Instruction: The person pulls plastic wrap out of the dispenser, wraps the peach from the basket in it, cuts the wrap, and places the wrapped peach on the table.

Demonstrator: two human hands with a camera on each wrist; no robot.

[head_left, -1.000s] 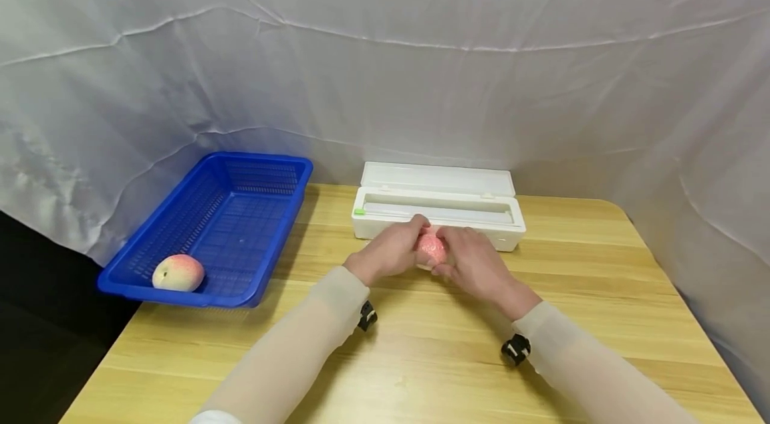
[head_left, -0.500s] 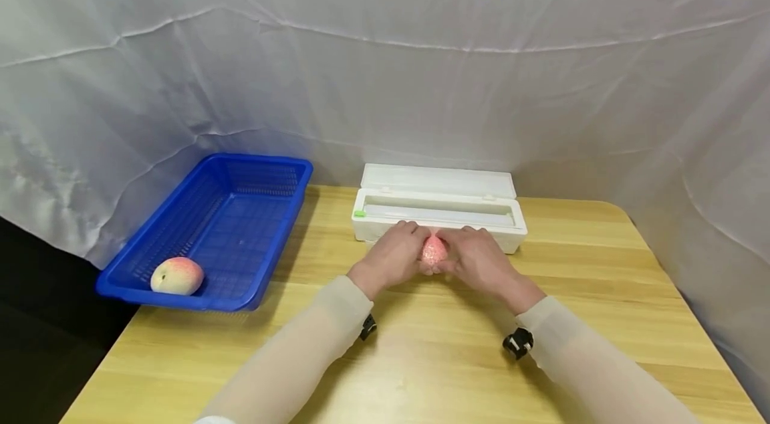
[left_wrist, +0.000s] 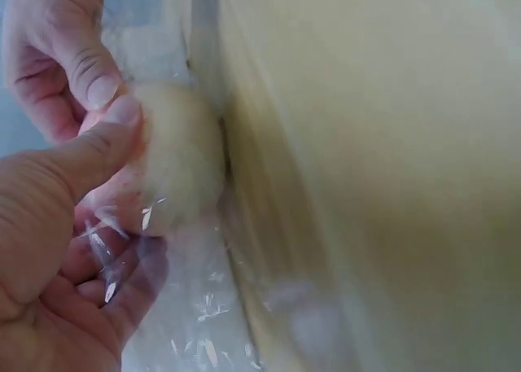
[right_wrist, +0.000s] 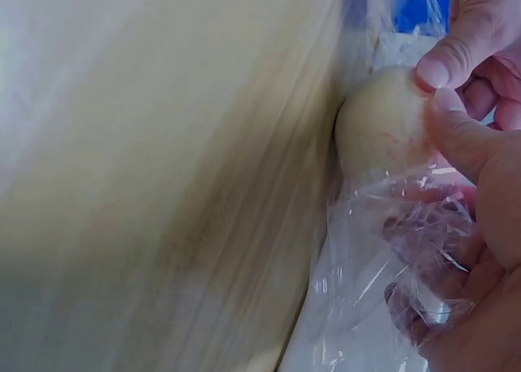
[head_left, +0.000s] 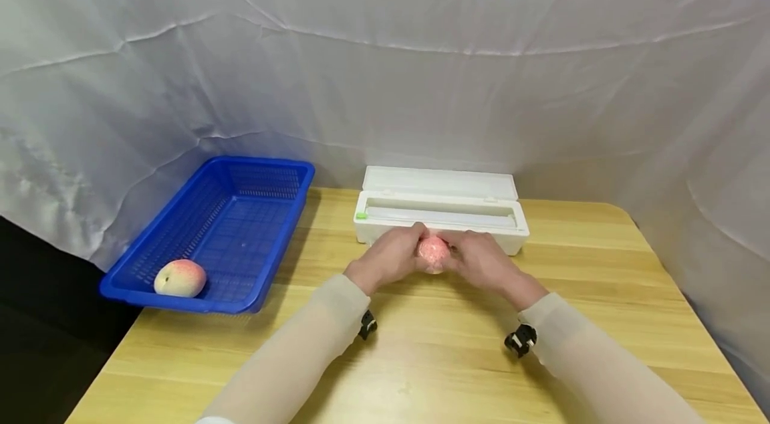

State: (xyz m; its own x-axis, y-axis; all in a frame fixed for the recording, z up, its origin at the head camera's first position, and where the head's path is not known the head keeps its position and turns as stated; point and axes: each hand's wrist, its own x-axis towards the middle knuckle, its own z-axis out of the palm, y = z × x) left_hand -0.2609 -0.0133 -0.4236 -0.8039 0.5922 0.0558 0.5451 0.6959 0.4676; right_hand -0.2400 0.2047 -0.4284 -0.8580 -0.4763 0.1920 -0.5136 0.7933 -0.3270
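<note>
A pink and cream peach (head_left: pixel 433 251) sits between both hands, just in front of the white cling film box. Clear cling film (right_wrist: pixel 350 258) lies about it, wrinkled and shiny in the wrist views. My left hand (head_left: pixel 391 255) holds the peach from the left, its thumb on top and its fingers curled in the film. From the right, my right hand (head_left: pixel 482 262) grips peach and film the same way. In the left wrist view both thumb tips nearly meet over the peach (left_wrist: pixel 183 156). The fingers partly hide its pink side there.
The white cling film box (head_left: pixel 517 235) stands behind the hands with its lid raised; a roll (head_left: pixel 439 215) lies inside and a green slider (head_left: pixel 361 215) sits at its left. A blue basket (head_left: pixel 285 237) at the left holds another peach (head_left: pixel 180 278). The wooden table (head_left: pixel 433 357) extends in front.
Both hands stay at the peach. Their thumbs and fingers have shifted over it, and the hands closed in around it half a second ago, then drew slightly apart, baring more of it.
</note>
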